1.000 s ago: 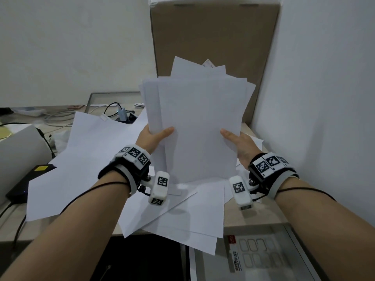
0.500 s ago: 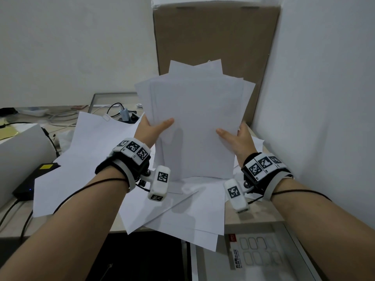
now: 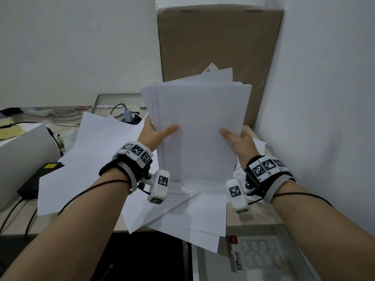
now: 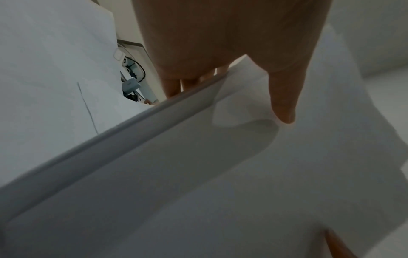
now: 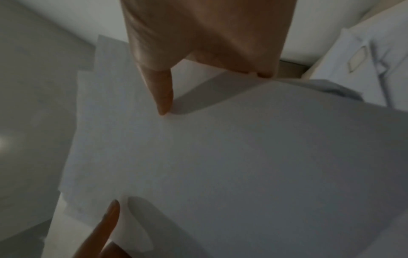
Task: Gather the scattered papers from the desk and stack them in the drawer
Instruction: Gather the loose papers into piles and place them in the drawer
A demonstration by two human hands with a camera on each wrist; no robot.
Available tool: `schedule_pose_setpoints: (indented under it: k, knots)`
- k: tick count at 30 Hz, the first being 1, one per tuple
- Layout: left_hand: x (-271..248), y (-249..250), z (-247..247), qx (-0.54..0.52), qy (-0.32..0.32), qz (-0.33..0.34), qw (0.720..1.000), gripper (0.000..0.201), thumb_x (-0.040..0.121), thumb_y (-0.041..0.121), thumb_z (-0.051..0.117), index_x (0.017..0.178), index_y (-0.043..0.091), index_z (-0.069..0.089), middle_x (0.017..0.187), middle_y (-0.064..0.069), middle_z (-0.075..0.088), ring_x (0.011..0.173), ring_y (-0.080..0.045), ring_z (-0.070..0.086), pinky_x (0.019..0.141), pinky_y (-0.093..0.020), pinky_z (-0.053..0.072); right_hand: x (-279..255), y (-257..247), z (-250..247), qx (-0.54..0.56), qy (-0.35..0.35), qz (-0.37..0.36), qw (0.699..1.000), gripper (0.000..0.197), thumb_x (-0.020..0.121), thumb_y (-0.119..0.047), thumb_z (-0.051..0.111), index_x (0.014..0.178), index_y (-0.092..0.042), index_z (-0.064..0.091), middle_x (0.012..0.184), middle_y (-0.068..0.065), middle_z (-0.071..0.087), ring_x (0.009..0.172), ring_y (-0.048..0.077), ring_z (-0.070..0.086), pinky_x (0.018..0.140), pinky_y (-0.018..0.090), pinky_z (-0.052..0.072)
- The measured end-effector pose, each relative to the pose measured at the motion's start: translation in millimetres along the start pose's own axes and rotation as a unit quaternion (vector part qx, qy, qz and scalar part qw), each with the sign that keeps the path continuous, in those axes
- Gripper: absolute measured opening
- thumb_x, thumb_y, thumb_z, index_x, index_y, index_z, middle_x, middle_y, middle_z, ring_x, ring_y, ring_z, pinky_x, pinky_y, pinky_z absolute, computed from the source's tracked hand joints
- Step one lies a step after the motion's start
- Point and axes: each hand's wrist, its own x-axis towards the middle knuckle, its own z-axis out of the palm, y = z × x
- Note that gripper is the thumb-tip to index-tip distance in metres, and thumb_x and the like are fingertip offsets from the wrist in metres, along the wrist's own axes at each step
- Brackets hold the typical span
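Both hands hold a stack of white papers (image 3: 199, 126) upright on its bottom edge above the desk. My left hand (image 3: 156, 132) grips the stack's left side, thumb on the front face and fingers behind. My right hand (image 3: 236, 138) grips the right side the same way. The left wrist view shows the stack's edge (image 4: 141, 125) between thumb and fingers; the right wrist view shows its front sheet (image 5: 220, 148) under the thumb. Loose white sheets (image 3: 97, 159) lie spread over the desk below. An open drawer (image 3: 263, 258) with a printed sheet in it sits at the lower right.
A tall cardboard box (image 3: 219, 47) stands behind the stack against the right wall. At the left are a white box (image 3: 22, 151), a black device (image 3: 38, 179) and cables (image 3: 121, 112). Some sheets overhang the desk's front edge (image 3: 60, 232).
The stack has dropped onto the desk papers and its sheets have drawn into closer line. Both hands came down with it and kept their grip.
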Motion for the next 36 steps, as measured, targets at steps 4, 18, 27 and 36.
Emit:
schedule_pose_setpoints:
  k: [4,18,27,36]
  knots:
    - [-2.0,1.9,11.7,0.006,-0.009,0.012,1.0,0.095,0.051,0.053,0.083,0.132,0.019,0.047,0.119,0.004,0.066,0.106,-0.016,0.065,0.094,-0.043,0.053,0.4,3.6,0.2,-0.027,-0.036,0.02,0.999,0.042,0.08,-0.014,0.074,0.119,-0.008,0.06,0.107,0.006,0.07,0.093,0.02,0.068,0.072,0.025,0.055]
    - [-4.9,-7.7,4.8,0.033,-0.001,-0.017,0.999,0.083,0.053,0.05,0.084,0.123,0.019,0.056,0.116,-0.001,0.068,0.105,-0.019,0.066,0.094,-0.042,0.052,0.9,14.0,5.5,-0.097,-0.051,0.011,0.994,0.058,0.078,-0.01,0.075,0.128,-0.013,0.045,0.118,0.004,0.063,0.109,0.021,0.062,0.094,0.038,0.051]
    - [-7.0,-0.9,15.4,-0.015,0.045,-0.021,0.999,0.04,0.076,0.026,0.077,0.111,0.01,0.064,0.114,-0.011,0.068,0.104,-0.029,0.065,0.095,-0.044,0.051,-10.7,3.6,12.0,-0.168,-0.011,-0.029,0.985,0.041,0.091,-0.007,0.053,0.13,-0.012,0.04,0.115,0.0,0.058,0.105,0.018,0.057,0.095,0.035,0.047]
    - [-30.2,-44.8,13.6,0.036,0.045,-0.11,0.992,0.029,0.092,0.015,0.058,0.117,0.001,0.06,0.12,-0.018,0.063,0.111,-0.034,0.061,0.1,-0.05,0.046,-33.7,31.3,-14.5,-0.284,-0.105,0.102,0.948,0.038,0.088,-0.006,0.051,0.126,-0.009,0.051,0.127,0.008,0.059,0.116,0.025,0.055,0.104,0.045,0.044]
